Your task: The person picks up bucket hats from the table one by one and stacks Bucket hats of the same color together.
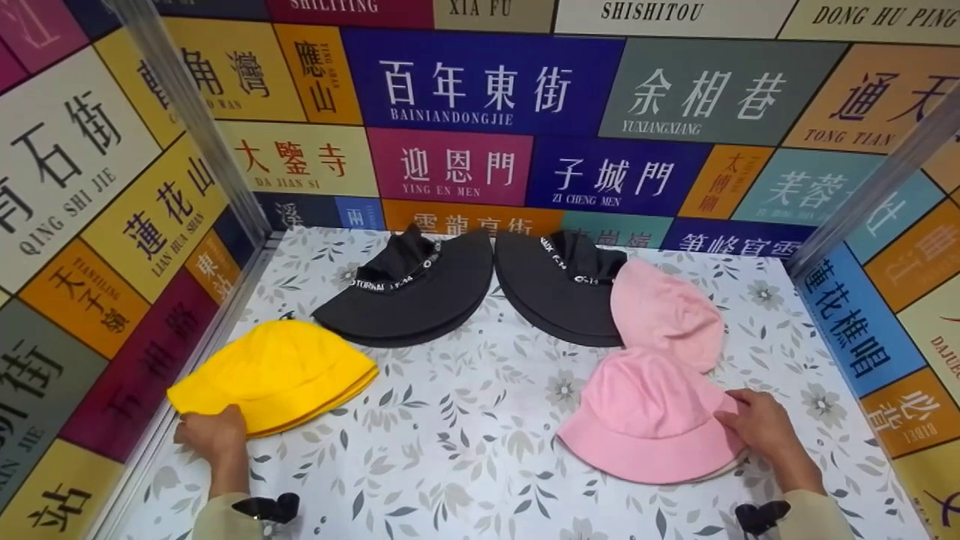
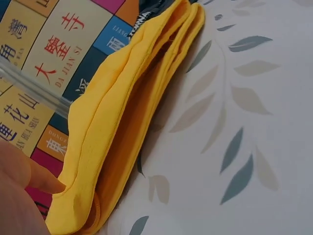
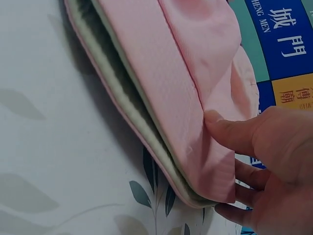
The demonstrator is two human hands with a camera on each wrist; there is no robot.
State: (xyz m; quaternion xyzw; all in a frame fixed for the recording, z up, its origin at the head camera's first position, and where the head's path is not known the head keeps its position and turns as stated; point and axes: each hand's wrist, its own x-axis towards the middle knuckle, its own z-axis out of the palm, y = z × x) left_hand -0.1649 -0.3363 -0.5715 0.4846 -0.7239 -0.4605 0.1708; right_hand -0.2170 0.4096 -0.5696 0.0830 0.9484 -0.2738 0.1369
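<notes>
At the left of the head view, my left hand (image 1: 214,435) grips the near left edge of a yellow bucket hat (image 1: 281,367). In the left wrist view the thumb (image 2: 46,180) presses the yellow fabric, and the folded brim gapes open; the other fingers are hidden. My right hand (image 1: 765,427) pinches the right end of a pink bucket hat (image 1: 649,405) brim. Its thumb (image 3: 227,132) lies on the pink side, with fingertips at the lower edge, where a pale lining shows. Behind it, touching, lies a lighter pink hat (image 1: 667,311).
Two black wide-brimmed hats with white lettering, the left one (image 1: 420,300) and the right one (image 1: 555,292), lie at the back of the floral-patterned table (image 1: 457,457). Panels with printed street names (image 1: 480,82) enclose the back and sides. A transparent corner strip (image 1: 199,112) stands at left.
</notes>
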